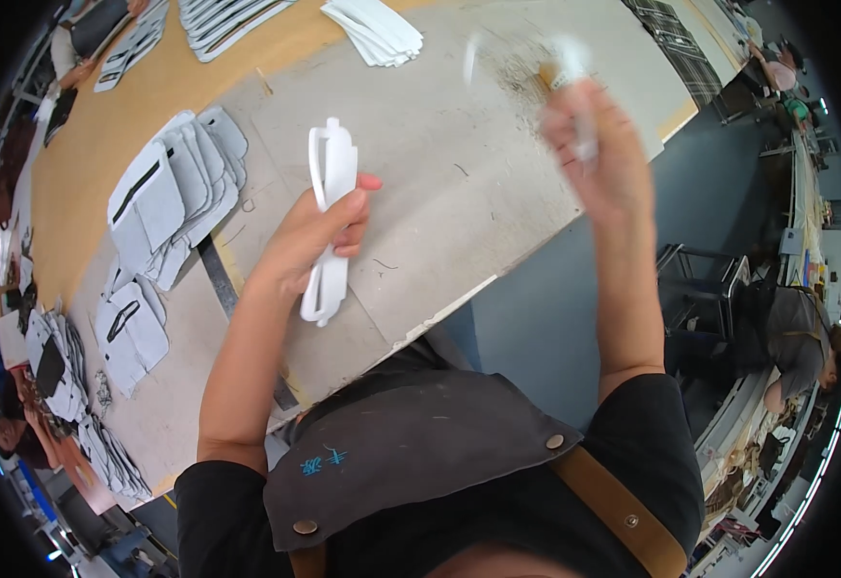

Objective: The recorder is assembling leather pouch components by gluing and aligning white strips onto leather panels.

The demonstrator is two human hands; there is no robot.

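If your left hand (322, 226), closed around the middle of a long, flat, white slotted bundle (343, 156), loosens, its thin parts could slip out of line. Your right hand (601, 144) is curled but too blurred for me to tell its grip on a whitish object (586, 140). The bundle, left of it, hovers over the near, pale grey worktable (440, 222), slim with rounded ends.
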